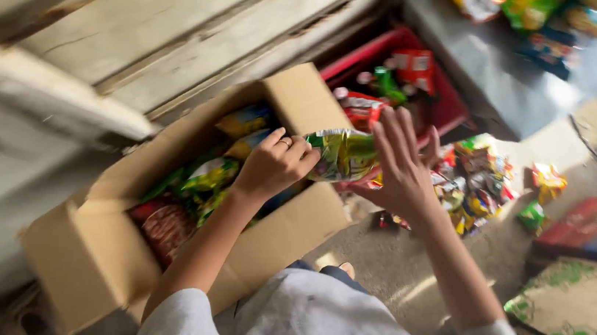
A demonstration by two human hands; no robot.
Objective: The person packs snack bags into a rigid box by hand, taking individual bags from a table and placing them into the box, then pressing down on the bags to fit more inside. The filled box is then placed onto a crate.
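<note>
Above the cardboard box (276, 240) of snacks, left hand (276, 164) grips a green snack packet (341, 154), right hand (403, 167) open against it.

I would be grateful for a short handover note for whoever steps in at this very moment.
Left hand: gripping one end of a green and yellow snack packet above the open cardboard box.
Right hand: open, fingers spread, against the packet's other end.
Box: already holds many snack packets.
Loose packets lie on the floor to the right, and a red crate with more stands behind.
Done: box partly filled.
Left: the held packet, not yet in the box, and the floor pile.
</note>
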